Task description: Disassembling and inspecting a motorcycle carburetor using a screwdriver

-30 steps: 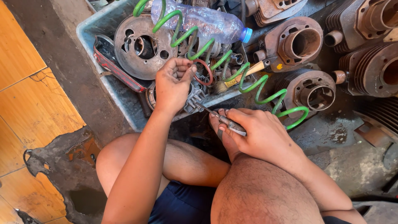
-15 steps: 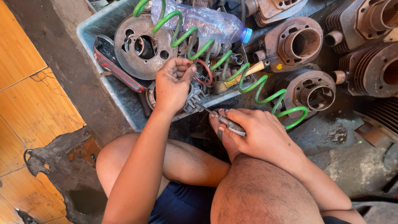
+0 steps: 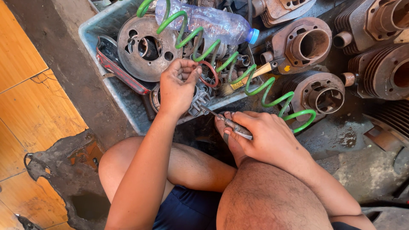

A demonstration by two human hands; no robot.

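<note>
Over the grey parts tray [image 3: 91,32], the left hand [image 3: 178,87] curls, fingertips pinching a red rubber ring [image 3: 209,72]. At four o'clock from it, the right hand [image 3: 262,136] is closed around metal pliers [image 3: 226,122], whose tips point toward ten o'clock.

A clear plastic bottle with a blue cap [image 3: 213,22] is laid across a grey plastic tray [image 3: 96,27]; rusty finned metal cylinders [image 3: 383,72] are ranged alongside.

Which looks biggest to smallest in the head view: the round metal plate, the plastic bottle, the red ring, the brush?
1. Round metal plate and plastic bottle: much alike, the bottle is partly hidden by the green coil, so unsure.
2. Brush.
3. Red ring, at the left hand fingertips.
</note>
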